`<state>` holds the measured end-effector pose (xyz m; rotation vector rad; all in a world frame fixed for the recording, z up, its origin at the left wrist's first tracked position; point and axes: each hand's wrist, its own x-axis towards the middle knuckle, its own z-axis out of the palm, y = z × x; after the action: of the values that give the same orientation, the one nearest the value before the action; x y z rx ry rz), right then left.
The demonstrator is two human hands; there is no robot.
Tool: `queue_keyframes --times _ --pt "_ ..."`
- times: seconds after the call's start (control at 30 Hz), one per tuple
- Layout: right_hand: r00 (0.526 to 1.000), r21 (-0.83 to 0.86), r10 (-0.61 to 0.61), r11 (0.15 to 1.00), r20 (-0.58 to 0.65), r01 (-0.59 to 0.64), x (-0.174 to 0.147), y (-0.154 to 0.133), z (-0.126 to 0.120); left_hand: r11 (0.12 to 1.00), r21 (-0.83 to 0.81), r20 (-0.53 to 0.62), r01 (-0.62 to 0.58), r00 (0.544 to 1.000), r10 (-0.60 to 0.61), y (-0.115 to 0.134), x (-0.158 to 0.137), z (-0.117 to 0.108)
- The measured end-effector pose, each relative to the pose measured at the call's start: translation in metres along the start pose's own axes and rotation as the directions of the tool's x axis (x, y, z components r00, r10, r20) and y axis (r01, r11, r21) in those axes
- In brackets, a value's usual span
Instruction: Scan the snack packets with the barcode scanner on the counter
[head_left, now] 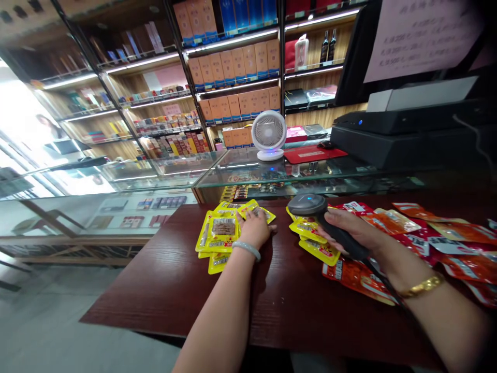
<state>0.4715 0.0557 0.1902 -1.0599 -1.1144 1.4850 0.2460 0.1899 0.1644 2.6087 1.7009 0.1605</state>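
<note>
My left hand (254, 228) rests with its fingers spread on a pile of yellow snack packets (223, 232) on the dark wooden desk (163, 280). The top packet has a clear window with brown food inside. In my right hand (355, 230) is a black barcode scanner (310, 205), its head pointing left and its cable running back along my forearm. Beneath the scanner lie a few more yellow packets (316, 247), partly hidden by it and my fingers. Red and orange snack packets (361, 282) spread out below and to the right of my right hand.
Behind the desk stands a glass display counter (240, 173) carrying a white fan (268, 135) and a red mat (314, 154) with a mouse (326, 145). A black till (407, 137) and monitor rise at right. Shelves of boxes (233, 67) line the back wall.
</note>
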Motion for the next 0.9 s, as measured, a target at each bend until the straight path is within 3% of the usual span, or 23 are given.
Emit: queue_keyframes --times 0.1,0.27,0.47,0.9 --pt "1.000 0.000 -0.010 1.000 -0.026 0.010 -0.001 -0.001 0.001 0.996 -0.059 -0.017 -0.066 0.998 0.065 0.005 -0.003 -0.008" --pt "1.000 -0.019 -0.018 1.000 -0.012 0.018 0.001 -0.003 0.004 0.997 -0.059 -0.235 0.052 0.970 -0.064 0.001 0.007 -0.011" --pt "1.000 -0.040 -0.006 0.999 0.018 0.006 0.002 -0.001 0.003 0.993 -0.089 0.002 0.077 0.997 -0.077 0.002 0.018 0.006" --pt "0.998 -0.053 0.001 0.999 0.067 0.002 0.005 0.004 0.000 0.989 -0.107 -0.025 0.101 0.994 -0.104 -0.001 0.025 0.014"
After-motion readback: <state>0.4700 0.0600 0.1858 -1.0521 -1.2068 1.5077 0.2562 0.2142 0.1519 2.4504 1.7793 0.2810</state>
